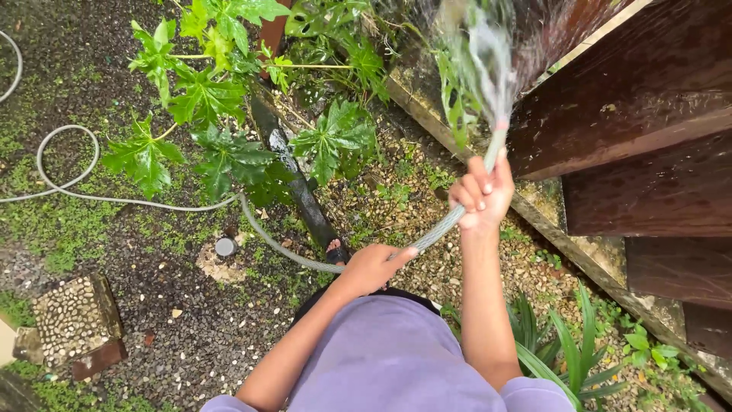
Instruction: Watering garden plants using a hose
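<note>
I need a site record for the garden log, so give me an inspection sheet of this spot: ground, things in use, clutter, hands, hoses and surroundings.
Surface: wet gravel ground with patches of moss and grass.
Job's things: grey hose, its end raised, water spraying out toward the dark wooden fence.
Clutter: pebble-faced block at lower left; small round cap on the ground.
Grippers: right hand gripping the hose near its end; left hand holding it lower down.
Cables: the hose trails left across the ground in a loop.
Surroundings: broad-leaved plant, spiky green plant, concrete kerb under the fence.
</note>
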